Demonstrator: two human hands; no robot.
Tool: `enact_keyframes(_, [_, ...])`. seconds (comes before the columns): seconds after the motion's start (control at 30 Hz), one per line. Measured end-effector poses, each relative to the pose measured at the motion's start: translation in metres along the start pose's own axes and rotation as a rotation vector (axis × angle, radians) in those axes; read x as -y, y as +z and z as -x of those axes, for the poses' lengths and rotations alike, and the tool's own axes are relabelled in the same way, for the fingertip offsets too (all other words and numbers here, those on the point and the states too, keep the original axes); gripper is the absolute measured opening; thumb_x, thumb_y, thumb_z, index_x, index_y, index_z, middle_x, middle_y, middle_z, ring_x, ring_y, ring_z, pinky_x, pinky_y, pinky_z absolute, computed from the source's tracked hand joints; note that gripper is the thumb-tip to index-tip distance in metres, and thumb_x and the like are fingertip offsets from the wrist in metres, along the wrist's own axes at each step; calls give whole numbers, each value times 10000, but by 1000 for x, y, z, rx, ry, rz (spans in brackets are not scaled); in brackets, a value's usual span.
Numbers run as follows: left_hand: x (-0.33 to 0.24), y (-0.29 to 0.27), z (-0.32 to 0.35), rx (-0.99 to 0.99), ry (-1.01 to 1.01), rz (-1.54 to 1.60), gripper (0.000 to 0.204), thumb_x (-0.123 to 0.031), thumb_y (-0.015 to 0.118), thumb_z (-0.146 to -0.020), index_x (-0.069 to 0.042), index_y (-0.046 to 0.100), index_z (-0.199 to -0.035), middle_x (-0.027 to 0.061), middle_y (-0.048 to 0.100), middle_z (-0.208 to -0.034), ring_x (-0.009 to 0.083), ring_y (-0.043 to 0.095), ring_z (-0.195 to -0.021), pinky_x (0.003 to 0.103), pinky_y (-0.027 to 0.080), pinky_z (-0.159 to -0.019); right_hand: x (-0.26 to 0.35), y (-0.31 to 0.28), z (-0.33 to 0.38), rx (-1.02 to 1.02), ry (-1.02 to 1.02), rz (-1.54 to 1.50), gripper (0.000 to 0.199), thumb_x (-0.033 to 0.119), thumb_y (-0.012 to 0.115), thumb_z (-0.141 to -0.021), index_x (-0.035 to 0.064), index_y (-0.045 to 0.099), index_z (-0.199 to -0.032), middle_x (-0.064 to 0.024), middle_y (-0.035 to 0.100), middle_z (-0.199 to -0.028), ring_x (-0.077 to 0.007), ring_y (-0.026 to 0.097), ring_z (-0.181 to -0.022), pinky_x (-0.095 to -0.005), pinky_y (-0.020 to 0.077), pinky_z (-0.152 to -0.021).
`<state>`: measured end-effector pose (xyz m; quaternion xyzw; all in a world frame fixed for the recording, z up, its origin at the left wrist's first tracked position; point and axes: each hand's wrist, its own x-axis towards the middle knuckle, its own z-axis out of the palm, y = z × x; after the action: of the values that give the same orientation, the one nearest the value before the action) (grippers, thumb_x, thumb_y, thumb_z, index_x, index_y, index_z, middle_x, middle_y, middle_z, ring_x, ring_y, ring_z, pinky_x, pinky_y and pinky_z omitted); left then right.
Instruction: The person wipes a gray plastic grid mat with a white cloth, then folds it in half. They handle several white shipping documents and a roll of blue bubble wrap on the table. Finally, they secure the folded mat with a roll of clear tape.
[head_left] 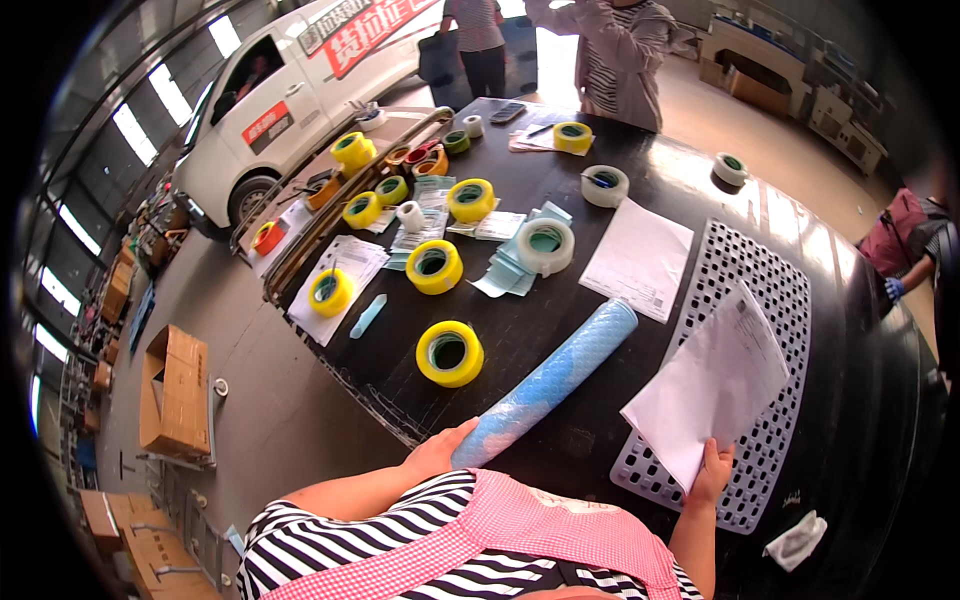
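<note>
My left hand (438, 450) grips the near end of a rolled blue mat (555, 375) in clear wrapping. The roll lies slantwise on the black table, its far end pointing up and to the right. My right hand (710, 474) is closed on the lower edge of some white paper sheets (712, 385), thumb on top. These sheets are bent and held over a grey perforated plastic mat (757, 285) that lies flat on the table. Past the roll lies another printed white sheet (638, 258). Left of the roll is a yellow-rimmed roll of tape (450, 353).
Several tape rolls (434, 267), light blue slips (505, 270) and papers cover the left half of the black table (560, 430). A crumpled white tissue (796, 541) lies at the right. Cardboard boxes (175, 390) stand on the floor at left. A white van (290, 100) and other people (620, 55) are beyond.
</note>
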<state>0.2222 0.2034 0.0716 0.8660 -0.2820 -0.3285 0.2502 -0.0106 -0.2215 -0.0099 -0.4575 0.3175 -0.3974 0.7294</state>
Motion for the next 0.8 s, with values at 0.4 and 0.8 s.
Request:
enact_keyframes(0.4, [-80,-40,-236,49,-139,969,512,-224,698,-967,-2,496,-1382,118,631,-1215,233,647,-1059,378,565,-910,-12,-4,-25,-60,7,-25,332,10,553,-1001,-7,526,-1331,-106,641,-1281,-199,627,-1131,-334,483,-1009])
enact_keyframes(0.8, [-207,1,-415,-453,-495,62,863,-420,902,-722,22,498,-1345,205,508,-1396,288,619,-1193,376,562,-948,-16,-7,-21,-155,-21,-122,294,27,540,-1016,7,529,-1309,-109,648,-1252,-196,644,-1090,-347,515,-972])
